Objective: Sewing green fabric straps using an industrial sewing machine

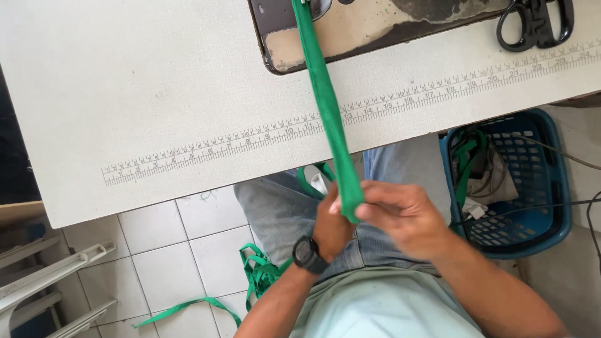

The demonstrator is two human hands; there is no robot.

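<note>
**Two hands on one green strap**

Two bare hands meet over the lap, below the near edge of the work table. Right hand: fingers pinched closed on the lower end of a green fabric strap. Left hand: thumb and fingers clamped on the same strap end, just beside the right hand, the two touching. Black wristwatch on the left wrist.

Strap runs taut and straight from the hands up across the table edge, over the printed ruler strip, to the sewing machine base at the top of the view. Its upper end sits at the metal part of the machine; the exact contact is cut off by the frame.

Black-handled scissors lie on the table, top right, well apart from the hands. Blue plastic basket stands on the floor to the person's right, holding green straps, cloth and cables. More loose green straps lie tangled on the white tiled floor beside the left knee. Person wears jeans and a pale shirt.
</note>
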